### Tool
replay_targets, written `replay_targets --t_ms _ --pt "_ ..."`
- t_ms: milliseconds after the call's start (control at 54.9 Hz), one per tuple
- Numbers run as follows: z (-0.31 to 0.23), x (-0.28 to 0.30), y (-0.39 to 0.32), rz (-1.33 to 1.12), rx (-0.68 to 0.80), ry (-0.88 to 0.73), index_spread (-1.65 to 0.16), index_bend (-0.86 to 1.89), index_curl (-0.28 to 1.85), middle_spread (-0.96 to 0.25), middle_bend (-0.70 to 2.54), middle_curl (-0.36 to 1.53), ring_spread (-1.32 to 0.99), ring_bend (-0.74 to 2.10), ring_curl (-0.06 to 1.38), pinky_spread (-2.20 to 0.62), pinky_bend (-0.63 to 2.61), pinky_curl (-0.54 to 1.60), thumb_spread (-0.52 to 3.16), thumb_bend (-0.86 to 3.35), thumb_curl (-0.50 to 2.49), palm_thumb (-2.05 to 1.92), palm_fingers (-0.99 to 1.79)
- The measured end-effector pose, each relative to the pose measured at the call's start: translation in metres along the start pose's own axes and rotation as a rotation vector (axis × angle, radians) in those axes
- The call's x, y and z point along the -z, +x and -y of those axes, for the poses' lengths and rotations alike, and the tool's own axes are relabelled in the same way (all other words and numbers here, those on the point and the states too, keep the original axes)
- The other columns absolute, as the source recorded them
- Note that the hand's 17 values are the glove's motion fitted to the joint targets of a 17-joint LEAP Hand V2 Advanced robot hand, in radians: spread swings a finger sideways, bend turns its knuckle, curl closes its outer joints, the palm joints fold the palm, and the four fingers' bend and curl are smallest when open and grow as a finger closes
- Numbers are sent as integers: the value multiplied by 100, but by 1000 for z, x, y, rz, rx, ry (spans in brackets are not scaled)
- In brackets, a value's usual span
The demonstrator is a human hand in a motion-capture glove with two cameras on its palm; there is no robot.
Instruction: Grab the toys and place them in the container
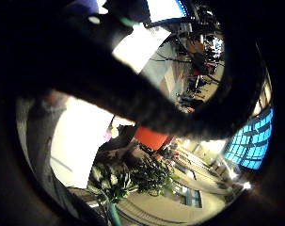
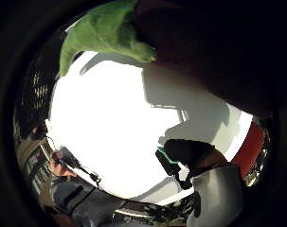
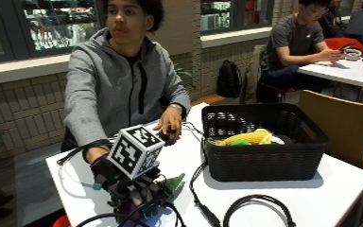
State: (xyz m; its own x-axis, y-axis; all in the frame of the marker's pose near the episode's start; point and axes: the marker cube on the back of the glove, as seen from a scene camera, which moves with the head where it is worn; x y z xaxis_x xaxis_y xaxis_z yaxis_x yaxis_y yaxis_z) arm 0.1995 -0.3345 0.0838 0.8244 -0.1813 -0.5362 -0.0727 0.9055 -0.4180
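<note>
One green toy, pinched in grip; only outside view shows basket

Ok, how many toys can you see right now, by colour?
Green toy, held by the right hand: 1
Yellow toy, in the black basket: 1
Total: 2; a green bit beside the yellow one may be part of it.

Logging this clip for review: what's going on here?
A person at a white table grips a green toy in the gloved right hand, low over the tabletop. A black basket stands beside it, already holding a yellow toy. The bare hand rests on the table.
</note>
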Motion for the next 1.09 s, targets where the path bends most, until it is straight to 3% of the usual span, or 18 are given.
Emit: replay_targets --t_ms 127,255,346,401,692,765,856,1038,1092 --pt "16 -12 4 124 -5 10 -28 2 6 3 29 47 -2 21 20 7 106 29 117 -2 38 18 -12" --pt "16 -11 -7 195 -3 177 -28 26 13 -1 25 46 -6 30 20 -1 109 28 131 0 34 15 33" --pt "12 9 -11 145 14 284 -28 21 13 -8 42 54 -17 64 30 -15 102 28 149 8 34 24 79" --pt "11 35 -10 165 35 356 -28 16 13 -11 49 59 -22 80 36 -21 103 29 156 12 35 30 92" --pt "-3 190 -81 193 296 705 -25 17 11 -23 73 81 -34 111 55 -33 117 42 152 24 43 51 94" --pt "11 234 -114 273 379 689 -25 19 11 -24 74 85 -36 112 57 -34 119 43 148 23 46 54 93" --pt "39 270 -158 326 329 642 -25 20 12 -26 74 89 -37 115 59 -35 120 45 144 22 48 56 91" --pt "79 289 -225 196 212 584 -25 22 14 -30 75 96 -38 116 61 -35 121 47 137 19 52 57 90" --pt "82 285 -231 74 278 550 -25 23 14 -31 75 97 -38 117 62 -35 121 47 135 17 53 57 89"
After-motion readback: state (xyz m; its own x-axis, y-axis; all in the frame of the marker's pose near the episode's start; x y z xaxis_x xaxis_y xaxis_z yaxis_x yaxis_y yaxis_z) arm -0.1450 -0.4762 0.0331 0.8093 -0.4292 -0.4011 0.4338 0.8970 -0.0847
